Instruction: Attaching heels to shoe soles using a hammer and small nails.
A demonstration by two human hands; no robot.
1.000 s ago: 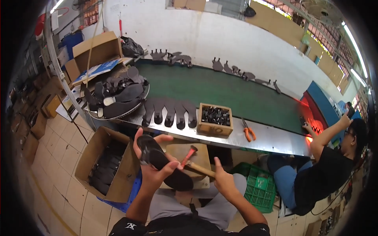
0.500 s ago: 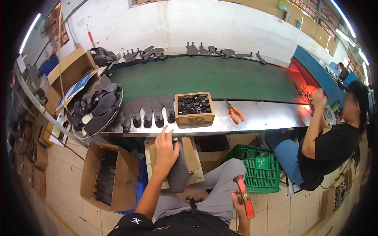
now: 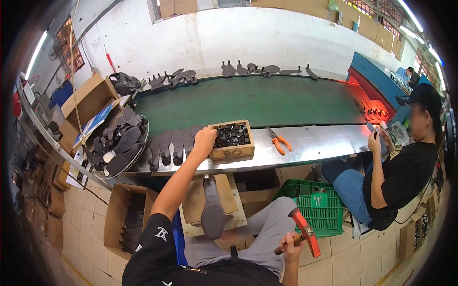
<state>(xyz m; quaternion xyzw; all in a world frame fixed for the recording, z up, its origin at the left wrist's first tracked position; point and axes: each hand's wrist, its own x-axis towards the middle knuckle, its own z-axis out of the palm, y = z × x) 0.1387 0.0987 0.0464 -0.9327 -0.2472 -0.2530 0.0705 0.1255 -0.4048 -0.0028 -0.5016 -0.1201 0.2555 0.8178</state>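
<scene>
The bench [image 3: 315, 145] stood beyond a tan block [image 3: 230, 190]. A box [image 3: 234, 153] sat on the bench; a dark sole [image 3: 213, 217] lay on the block. The right hand [image 3: 290, 245] gripped a hammer [image 3: 305, 232]. The left hand [image 3: 205, 141] was at the box's left rim; whether it pinched any black pieces [image 3: 234, 134] could not be determined.

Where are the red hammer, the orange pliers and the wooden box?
Red hammer [image 3: 307, 232], head camera view: on its head.
Orange pliers [image 3: 275, 140], head camera view: where the handles meet.
Wooden box [image 3: 240, 151], head camera view: on its front wall.
</scene>
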